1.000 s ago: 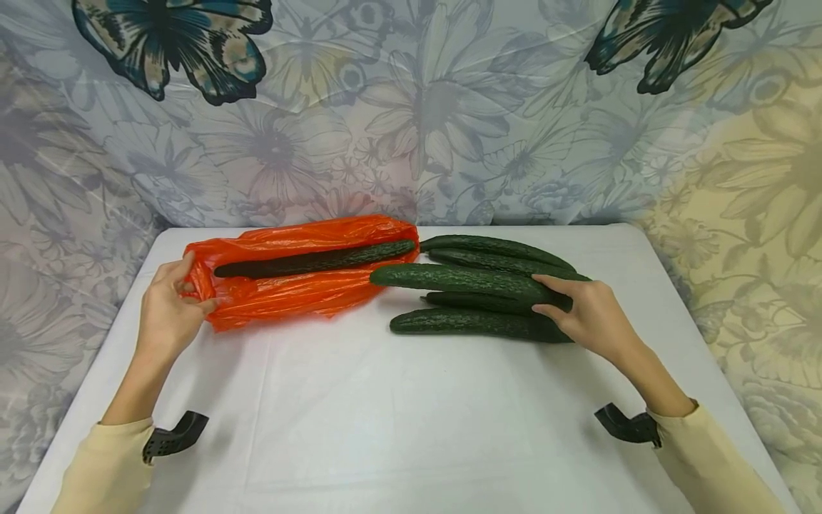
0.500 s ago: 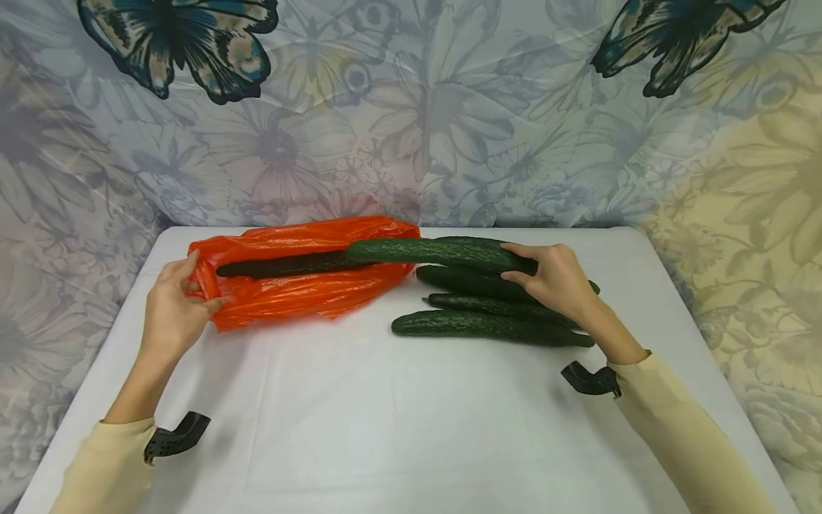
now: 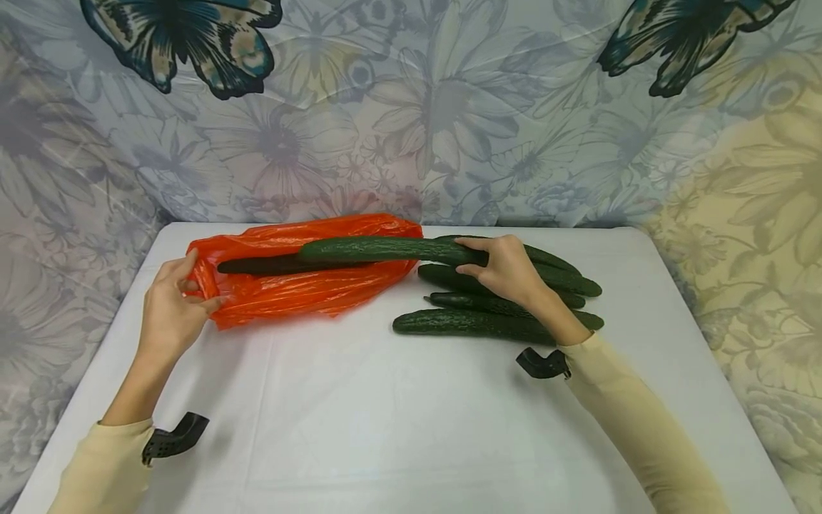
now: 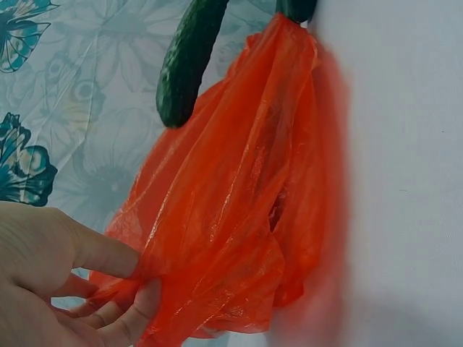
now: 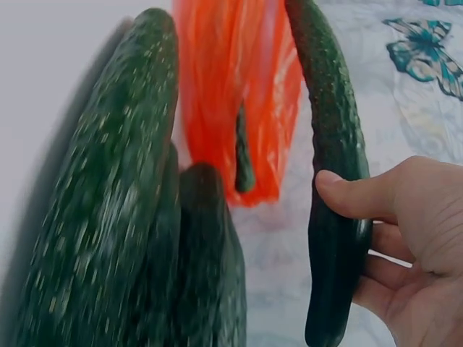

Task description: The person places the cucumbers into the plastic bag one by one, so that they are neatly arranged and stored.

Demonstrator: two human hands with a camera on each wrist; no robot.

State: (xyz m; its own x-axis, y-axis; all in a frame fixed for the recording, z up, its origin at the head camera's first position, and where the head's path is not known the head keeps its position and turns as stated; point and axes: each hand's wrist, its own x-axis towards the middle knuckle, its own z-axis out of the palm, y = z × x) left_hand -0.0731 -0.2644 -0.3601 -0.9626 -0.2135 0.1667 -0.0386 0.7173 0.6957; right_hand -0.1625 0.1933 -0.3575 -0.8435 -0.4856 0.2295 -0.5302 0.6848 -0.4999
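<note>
My right hand (image 3: 507, 270) grips a long green cucumber (image 3: 379, 248) near its right end and holds it above the table. The cucumber's left part hangs over an orange plastic bag (image 3: 302, 294) at the left. A darker cucumber (image 3: 257, 265) lies in the bag and is partly covered by the held one. My left hand (image 3: 172, 303) pinches the bag's left edge between thumb and fingers, as the left wrist view shows with the bag's rim (image 4: 148, 282). In the right wrist view, thumb and fingers wrap the held cucumber (image 5: 340, 159).
Several more cucumbers (image 3: 475, 325) lie side by side on the white-covered table (image 3: 359, 414), right of the bag and under my right forearm. A floral cloth with butterflies (image 3: 443, 128) hangs behind the table's far edge. A black wrist mount (image 3: 176, 435) sits on each sleeve.
My right hand has carried the cucumber left and slightly up, from over the loose cucumbers to over the bag. My left hand has stayed on the bag's edge.
</note>
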